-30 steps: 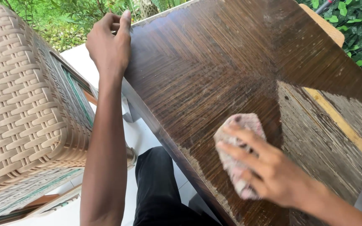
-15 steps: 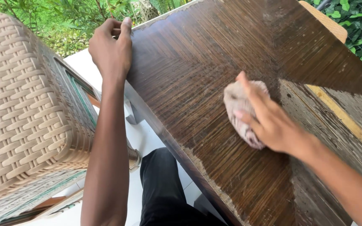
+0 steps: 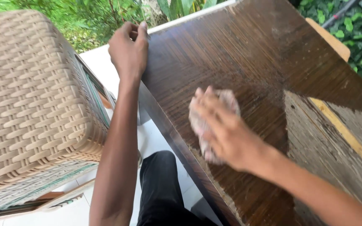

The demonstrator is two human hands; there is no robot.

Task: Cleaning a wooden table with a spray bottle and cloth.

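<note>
Head view shows my right hand (image 3: 225, 132) pressed flat on the pale cloth (image 3: 214, 113) mid-tabletop (image 3: 252, 50), left hand (image 3: 128, 52) clamped on its far corner; I judge hard rubbing near the worn edge could snag the cloth.

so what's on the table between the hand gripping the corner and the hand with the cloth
Nothing. In the head view, only bare dark wood-grain tabletop lies between the left hand at the corner and the right hand pressing the pinkish cloth.
</note>
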